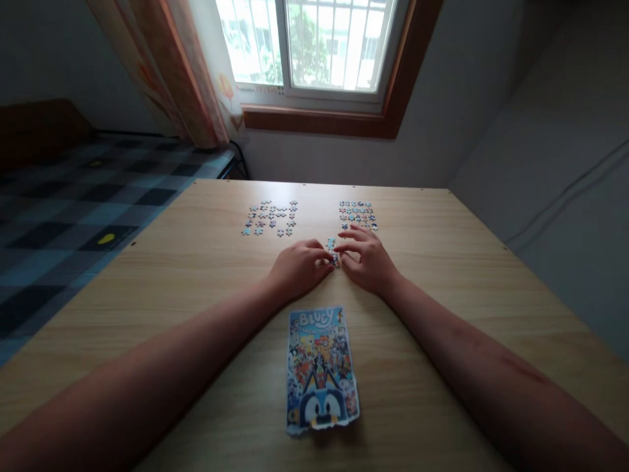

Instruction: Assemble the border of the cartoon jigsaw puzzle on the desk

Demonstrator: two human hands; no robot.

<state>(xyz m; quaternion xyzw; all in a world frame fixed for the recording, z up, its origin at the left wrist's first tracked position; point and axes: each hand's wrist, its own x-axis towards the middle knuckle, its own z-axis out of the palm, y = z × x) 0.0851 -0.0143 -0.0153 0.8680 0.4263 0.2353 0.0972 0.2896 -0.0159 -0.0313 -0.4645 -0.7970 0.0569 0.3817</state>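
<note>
A small strip of joined jigsaw puzzle pieces (331,243) lies on the table between my two hands. My left hand (302,267) is at its left side, thumb and forefinger pinched at the strip's lower end on a puzzle piece that the fingertips partly cover. From the right, my right hand (366,261) reaches to the same strip with its fingers apart and its fingertips at the strip's edge; I see nothing held in it. Nearer to me lies a Bluey picture sheet (322,373) with a torn lower edge.
Loose puzzle pieces (272,216) are spread at the back left of the wooden table (196,275). A tighter group of pieces (357,213) lies at the back right, just beyond my right hand. A checked bed (98,196) stands on the left, and a window (334,46) is ahead.
</note>
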